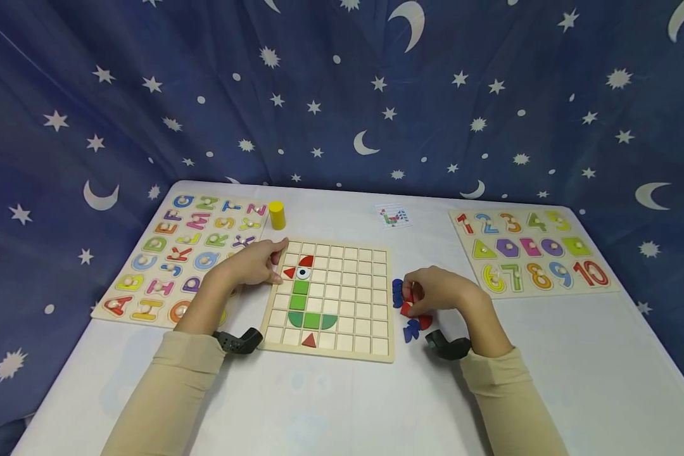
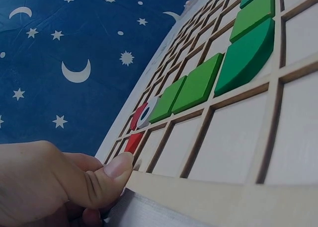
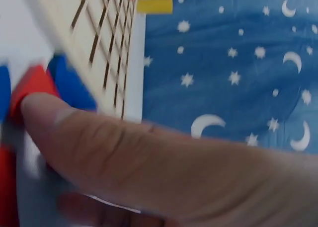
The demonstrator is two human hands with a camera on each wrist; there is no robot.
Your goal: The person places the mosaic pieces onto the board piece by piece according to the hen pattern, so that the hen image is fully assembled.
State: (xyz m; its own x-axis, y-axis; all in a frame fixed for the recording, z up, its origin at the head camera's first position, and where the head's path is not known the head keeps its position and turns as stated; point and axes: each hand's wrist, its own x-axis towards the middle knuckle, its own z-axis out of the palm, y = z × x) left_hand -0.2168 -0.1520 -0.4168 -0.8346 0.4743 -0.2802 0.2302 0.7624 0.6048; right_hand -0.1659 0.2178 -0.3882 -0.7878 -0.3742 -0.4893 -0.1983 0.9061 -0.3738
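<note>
A wooden grid board point(image 1: 346, 294) lies mid-table. My left hand point(image 1: 254, 263) grips its left edge, the thumb on the rim in the left wrist view. Set in its cells are a red triangle point(image 1: 289, 273), an eye tile point(image 1: 303, 273), a red quarter-round point(image 1: 306, 261), green squares point(image 1: 300, 287) and dark green quarter-rounds point(image 1: 329, 322). Another red triangle point(image 1: 309, 341) sits lower down. Right of the board, my right hand point(image 1: 440, 288) pinches a red piece point(image 3: 37, 83) with thumb and curled fingers; the fingertips are partly hidden. Blue pieces point(image 1: 413, 329) and a red quarter-round point(image 1: 426, 322) lie beside it.
A letter puzzle board point(image 1: 165, 244) lies at the left, a number puzzle board point(image 1: 519, 278) at the right. Behind the grid board stand a yellow cylinder point(image 1: 277, 216) and a small picture card point(image 1: 394, 216). A starry blue curtain point(image 1: 342, 82) hangs behind the table.
</note>
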